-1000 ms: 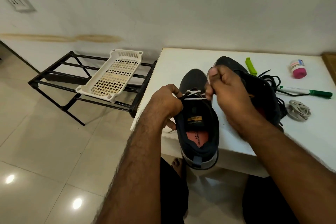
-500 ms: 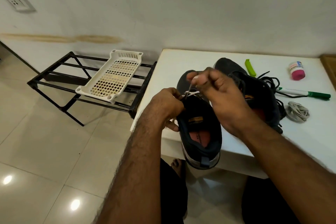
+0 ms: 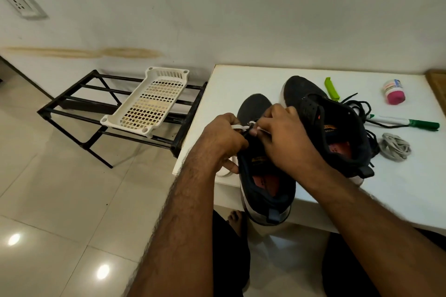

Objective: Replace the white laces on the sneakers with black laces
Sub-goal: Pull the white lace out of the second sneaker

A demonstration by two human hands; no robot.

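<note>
At the near edge of the white table (image 3: 241,84), a dark sneaker (image 3: 265,190) overhangs the rim with its heel toward the person. The left hand (image 3: 222,137) curls at its lace area, fingers closed around a loop of the white lace (image 3: 237,126). The right hand (image 3: 287,137) pinches the same lace between thumb and fingertips over the tongue. Just beyond lies the second sneaker (image 3: 333,123), tilted. Behind it sit tangled black laces (image 3: 359,108), a coiled grey lace (image 3: 395,146), a green marker (image 3: 405,122), a green clip (image 3: 331,88) and a pink-capped bottle (image 3: 393,91). Left, a white basket (image 3: 149,101) rests on a black rack (image 3: 72,101).
</note>
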